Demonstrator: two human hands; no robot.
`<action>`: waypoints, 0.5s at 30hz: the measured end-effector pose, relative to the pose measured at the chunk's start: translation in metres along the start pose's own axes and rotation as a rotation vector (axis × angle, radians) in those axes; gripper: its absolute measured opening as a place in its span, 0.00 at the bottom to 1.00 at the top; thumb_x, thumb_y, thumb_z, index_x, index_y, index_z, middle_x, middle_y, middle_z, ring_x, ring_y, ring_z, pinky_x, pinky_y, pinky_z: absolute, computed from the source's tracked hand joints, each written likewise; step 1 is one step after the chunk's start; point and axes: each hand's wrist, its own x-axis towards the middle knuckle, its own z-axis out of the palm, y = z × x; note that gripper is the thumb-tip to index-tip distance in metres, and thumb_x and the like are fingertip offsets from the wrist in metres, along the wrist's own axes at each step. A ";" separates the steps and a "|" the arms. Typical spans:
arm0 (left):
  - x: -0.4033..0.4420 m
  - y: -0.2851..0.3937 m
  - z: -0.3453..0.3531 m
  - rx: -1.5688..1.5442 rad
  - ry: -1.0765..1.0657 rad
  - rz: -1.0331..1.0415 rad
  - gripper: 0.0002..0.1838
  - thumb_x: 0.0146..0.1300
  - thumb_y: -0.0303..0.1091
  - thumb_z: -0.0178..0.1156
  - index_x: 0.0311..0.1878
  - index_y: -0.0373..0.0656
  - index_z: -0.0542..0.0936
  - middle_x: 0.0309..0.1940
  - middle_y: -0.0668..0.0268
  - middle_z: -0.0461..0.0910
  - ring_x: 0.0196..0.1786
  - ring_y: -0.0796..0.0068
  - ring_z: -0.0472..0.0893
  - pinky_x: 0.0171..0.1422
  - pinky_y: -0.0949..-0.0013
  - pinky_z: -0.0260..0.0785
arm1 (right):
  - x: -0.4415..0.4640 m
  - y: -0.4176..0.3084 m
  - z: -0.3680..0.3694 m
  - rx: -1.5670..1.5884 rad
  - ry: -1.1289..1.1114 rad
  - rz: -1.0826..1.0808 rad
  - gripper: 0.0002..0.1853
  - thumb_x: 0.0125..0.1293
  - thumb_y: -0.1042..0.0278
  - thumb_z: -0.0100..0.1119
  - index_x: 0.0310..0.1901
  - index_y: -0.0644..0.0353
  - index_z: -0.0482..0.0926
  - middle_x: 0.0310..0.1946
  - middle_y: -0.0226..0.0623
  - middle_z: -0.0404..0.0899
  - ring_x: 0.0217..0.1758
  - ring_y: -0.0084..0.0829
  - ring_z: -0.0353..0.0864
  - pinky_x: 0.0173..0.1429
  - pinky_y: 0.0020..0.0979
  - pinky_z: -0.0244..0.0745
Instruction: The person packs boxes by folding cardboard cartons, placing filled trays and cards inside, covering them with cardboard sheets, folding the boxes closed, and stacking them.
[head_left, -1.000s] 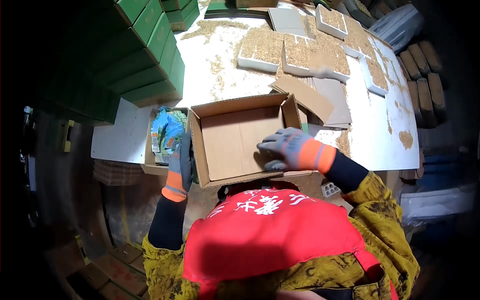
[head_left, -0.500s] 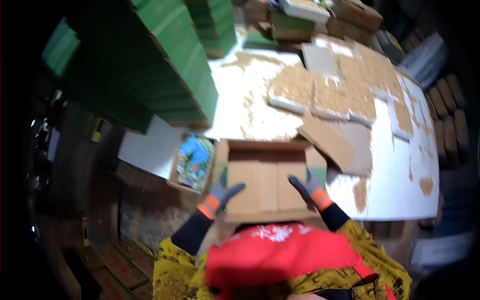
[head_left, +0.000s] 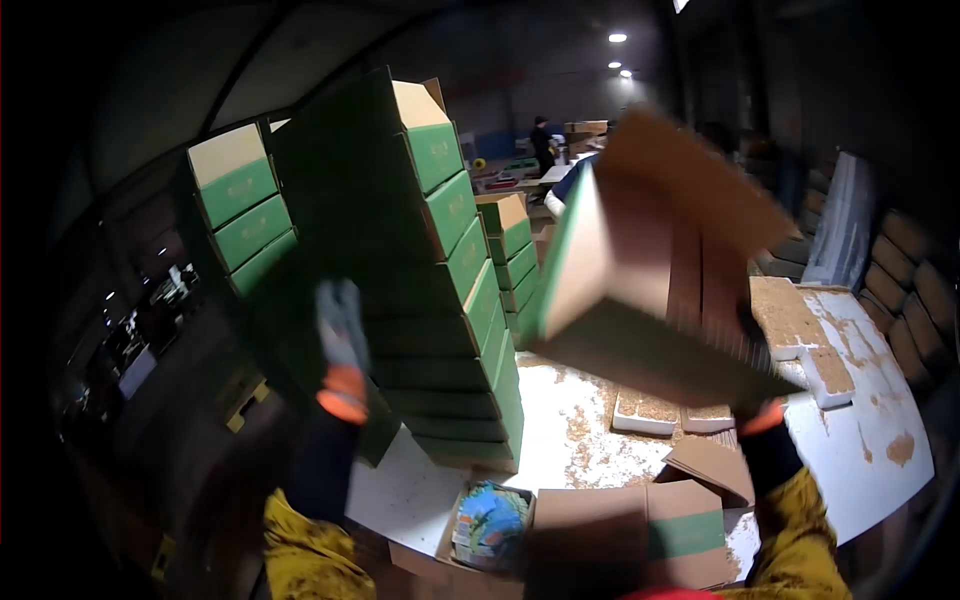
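Observation:
An open cardboard box with green outer sides is tilted in the air at centre right. My right hand holds it at its lower right; the box hides most of the fingers. On the left, my left hand is raised with fingers stretched upward and nothing in it, beside the dark side of a tall stack of green boxes. Whether it touches the stack I cannot tell. Below, another cardboard piece with a green band lies at the table's near edge, next to a small box of blue packets.
A second green stack rises at the left. White trays of brown granular material and brown cardboard sheets lie on the white table. Brown packages are piled at the right. A person stands far back.
The view has tilted up. The open box has risen from the table's near edge, now tilted at my right hand. My left hand has left its side and moved up and left.

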 end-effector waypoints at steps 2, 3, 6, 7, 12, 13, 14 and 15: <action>0.091 0.032 -0.001 0.131 -0.076 0.111 0.30 0.70 0.37 0.50 0.70 0.35 0.55 0.67 0.53 0.61 0.70 0.65 0.62 0.74 0.65 0.52 | 0.061 -0.016 0.023 -0.015 -0.267 0.007 0.30 0.69 0.46 0.45 0.64 0.59 0.64 0.62 0.38 0.68 0.61 0.34 0.68 0.65 0.35 0.64; 0.134 0.039 -0.006 0.293 -0.046 0.218 0.31 0.70 0.41 0.52 0.69 0.34 0.57 0.65 0.54 0.65 0.66 0.67 0.66 0.71 0.69 0.55 | 0.096 -0.025 0.032 -0.030 -0.350 0.017 0.31 0.69 0.44 0.45 0.64 0.59 0.65 0.62 0.38 0.68 0.62 0.34 0.68 0.66 0.37 0.64; 0.229 0.041 -0.017 0.286 -0.009 0.180 0.28 0.69 0.45 0.51 0.66 0.37 0.64 0.62 0.60 0.68 0.62 0.72 0.69 0.66 0.70 0.59 | 0.202 -0.029 0.127 -0.273 0.001 -0.431 0.29 0.70 0.47 0.44 0.65 0.60 0.63 0.63 0.39 0.68 0.64 0.37 0.67 0.68 0.38 0.62; 0.235 0.060 -0.006 0.269 -0.050 0.134 0.28 0.71 0.46 0.46 0.67 0.39 0.63 0.63 0.62 0.68 0.62 0.72 0.69 0.66 0.72 0.59 | 0.231 -0.028 0.171 -0.245 0.051 -0.475 0.29 0.70 0.49 0.44 0.65 0.60 0.62 0.63 0.39 0.68 0.64 0.37 0.68 0.68 0.38 0.62; 0.261 0.083 0.001 0.078 -0.185 -0.178 0.33 0.69 0.61 0.42 0.64 0.43 0.69 0.53 0.69 0.74 0.50 0.76 0.72 0.57 0.73 0.63 | 0.375 -0.019 0.220 -0.910 -0.038 -0.856 0.24 0.62 0.48 0.54 0.54 0.54 0.70 0.48 0.37 0.74 0.51 0.38 0.75 0.54 0.39 0.71; 0.269 0.074 -0.003 0.052 -0.250 -0.201 0.33 0.69 0.60 0.43 0.65 0.43 0.68 0.56 0.69 0.73 0.52 0.76 0.72 0.58 0.74 0.63 | 0.373 -0.001 0.256 -0.595 -0.029 -0.659 0.23 0.61 0.49 0.57 0.52 0.54 0.70 0.41 0.36 0.73 0.45 0.37 0.74 0.49 0.39 0.71; 0.276 0.062 -0.006 0.028 -0.313 -0.223 0.34 0.69 0.60 0.44 0.66 0.42 0.66 0.58 0.68 0.72 0.54 0.77 0.72 0.59 0.74 0.63 | 0.370 0.016 0.294 -0.249 0.024 -0.498 0.21 0.59 0.51 0.60 0.49 0.54 0.71 0.35 0.36 0.73 0.40 0.37 0.74 0.44 0.39 0.72; 0.273 0.038 -0.009 -0.042 -0.233 0.141 0.33 0.69 0.58 0.45 0.67 0.44 0.65 0.60 0.66 0.71 0.57 0.77 0.71 0.59 0.75 0.63 | 0.378 0.021 0.300 -0.530 0.033 -0.346 0.28 0.65 0.35 0.44 0.55 0.47 0.70 0.51 0.38 0.75 0.51 0.42 0.76 0.44 0.49 0.78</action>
